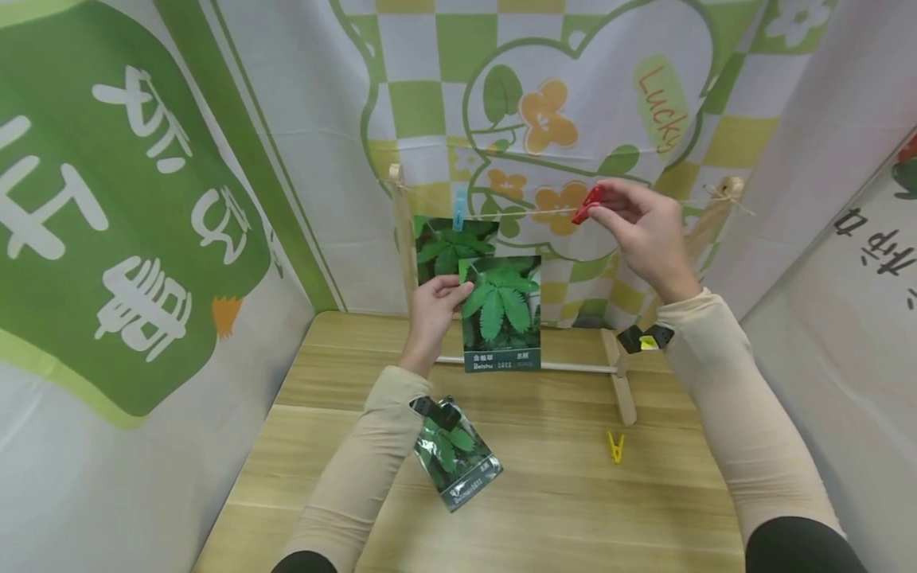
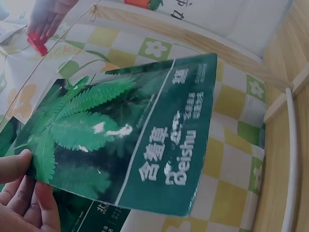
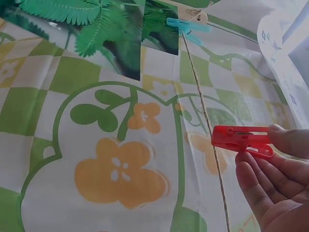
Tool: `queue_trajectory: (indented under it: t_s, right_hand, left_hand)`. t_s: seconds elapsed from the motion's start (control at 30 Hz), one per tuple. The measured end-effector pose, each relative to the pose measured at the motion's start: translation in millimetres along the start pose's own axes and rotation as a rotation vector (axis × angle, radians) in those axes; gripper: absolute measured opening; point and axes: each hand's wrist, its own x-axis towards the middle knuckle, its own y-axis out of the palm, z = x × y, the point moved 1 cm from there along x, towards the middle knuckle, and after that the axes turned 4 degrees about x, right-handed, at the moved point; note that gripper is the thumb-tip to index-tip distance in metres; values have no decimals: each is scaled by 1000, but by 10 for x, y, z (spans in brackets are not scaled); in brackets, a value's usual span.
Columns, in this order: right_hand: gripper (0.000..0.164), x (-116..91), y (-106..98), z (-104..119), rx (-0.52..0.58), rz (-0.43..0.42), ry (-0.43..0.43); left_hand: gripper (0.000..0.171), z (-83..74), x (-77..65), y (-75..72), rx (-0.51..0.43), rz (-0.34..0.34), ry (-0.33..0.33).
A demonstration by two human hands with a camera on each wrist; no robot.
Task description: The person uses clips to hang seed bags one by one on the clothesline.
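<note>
My left hand (image 1: 434,318) pinches the left edge of a green seed packet (image 1: 501,314) with a leaf picture, held upright below the string. Between thumb and fingers of my right hand (image 1: 645,231) is a red clothespin (image 1: 589,204), its tip at the string (image 3: 200,104). Behind the held packet, another seed packet (image 1: 437,247) hangs from the string by a blue clothespin (image 1: 458,213); the front packet partly covers it. On the table, a third packet (image 1: 458,458) lies partly under my left wrist in the head view.
A yellow clothespin (image 1: 616,447) lies on the wooden table (image 1: 559,501). The string is tied between two wooden posts (image 1: 401,239), with a white rod (image 1: 576,367) low between the stand's sides. A patterned cloth (image 1: 415,48) hangs behind.
</note>
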Motion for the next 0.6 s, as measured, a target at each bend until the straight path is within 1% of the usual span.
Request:
queue_trajectory:
  t_s: [0.17,0.37,0.47,0.6]
  right_hand:
    - [26,51,57,33,16,-42,-41]
    - [20,106,122,43,-6,-111,-146]
    - [18,147,158,55,-18,-108,-170]
    - [17,206,196,52,-50,-80,-155]
  left_hand:
    - [30,-32,19,33,10,-2,0]
    - [29,-72,45,111,23,11,12]
    - [28,-89,57,153,34,20,21]
    - [29,-129,71,220,43,41,21]
